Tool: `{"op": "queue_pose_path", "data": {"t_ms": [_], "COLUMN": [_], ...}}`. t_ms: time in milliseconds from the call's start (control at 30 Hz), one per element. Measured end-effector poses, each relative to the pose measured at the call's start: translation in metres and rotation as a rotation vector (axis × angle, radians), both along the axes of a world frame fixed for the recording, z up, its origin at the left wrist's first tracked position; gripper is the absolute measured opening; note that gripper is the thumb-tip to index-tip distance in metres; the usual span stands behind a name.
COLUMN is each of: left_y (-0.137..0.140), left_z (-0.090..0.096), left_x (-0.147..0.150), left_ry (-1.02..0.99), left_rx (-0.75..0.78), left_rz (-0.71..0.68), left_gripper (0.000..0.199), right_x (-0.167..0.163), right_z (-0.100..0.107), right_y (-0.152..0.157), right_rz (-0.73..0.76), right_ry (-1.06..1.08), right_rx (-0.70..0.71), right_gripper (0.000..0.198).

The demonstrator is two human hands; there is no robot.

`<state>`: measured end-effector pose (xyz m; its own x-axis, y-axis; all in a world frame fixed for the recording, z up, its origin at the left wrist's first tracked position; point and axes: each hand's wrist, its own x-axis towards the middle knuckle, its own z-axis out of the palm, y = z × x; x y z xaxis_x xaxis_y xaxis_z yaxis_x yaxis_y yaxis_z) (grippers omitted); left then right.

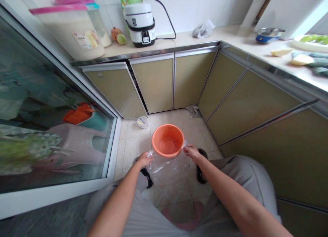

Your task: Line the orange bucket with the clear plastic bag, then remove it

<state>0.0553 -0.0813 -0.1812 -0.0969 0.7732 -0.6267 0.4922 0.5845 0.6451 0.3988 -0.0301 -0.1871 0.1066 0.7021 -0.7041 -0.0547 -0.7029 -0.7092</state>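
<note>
1. Left hand (145,159): fingers gathered on one side of the clear plastic bag (160,168).
2. Right hand (192,153): fingers pinching the opposite side; film spans between the hands.
3. Orange basin (168,140): just beyond the bag, against the floor tiles (133,144). Rim contact cannot be confirmed. Caution: uneven pulling could tear the thin film; snagged film could tip the basin.
4. Small container (142,122): farther out, near the cabinet doors (151,83). A forward shove of the basin might upset it.
</note>
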Motion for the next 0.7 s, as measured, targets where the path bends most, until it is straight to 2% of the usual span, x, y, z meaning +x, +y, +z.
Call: {"op": "queue_pose_path", "data": {"t_ms": [100, 167, 267, 367, 433, 567, 700], "left_y": [-0.011, -0.018, -0.031, -0.049, -0.064, -0.09, -0.1], "left_z": [0.013, 0.024, 0.045, 0.066, 0.078, 0.092, 0.106], "left_x": [0.004, 0.008, 0.016, 0.026, 0.032, 0.035, 0.032], "left_ry": [-0.051, -0.084, -0.153, -0.237, -0.28, -0.307, -0.289], "left_rx": [-0.075, -0.12, -0.153, -0.139, -0.126, -0.16, -0.171], "left_rz": [-0.091, -0.143, -0.192, -0.223, -0.247, -0.262, -0.199], "left_gripper": [0.037, 0.044, 0.051, 0.058, 0.06, 0.058, 0.052], "right_x": [0.004, 0.007, 0.009, 0.006, 0.002, -0.003, 0.005], "right_z": [0.002, 0.004, 0.009, 0.016, 0.019, 0.022, 0.03], "right_y": [-0.004, -0.008, -0.011, -0.007, -0.002, 0.001, -0.006], "right_rz": [-0.011, 0.038, 0.117, 0.144, 0.17, 0.23, 0.309], "right_ry": [0.169, 0.195, 0.044, -0.167, -0.194, -0.181, -0.188], "right_rx": [-0.017, -0.056, -0.057, 0.024, 0.048, -0.019, -0.113], "right_gripper": [0.047, 0.051, 0.056, 0.066, 0.059, 0.024, 0.025]}}
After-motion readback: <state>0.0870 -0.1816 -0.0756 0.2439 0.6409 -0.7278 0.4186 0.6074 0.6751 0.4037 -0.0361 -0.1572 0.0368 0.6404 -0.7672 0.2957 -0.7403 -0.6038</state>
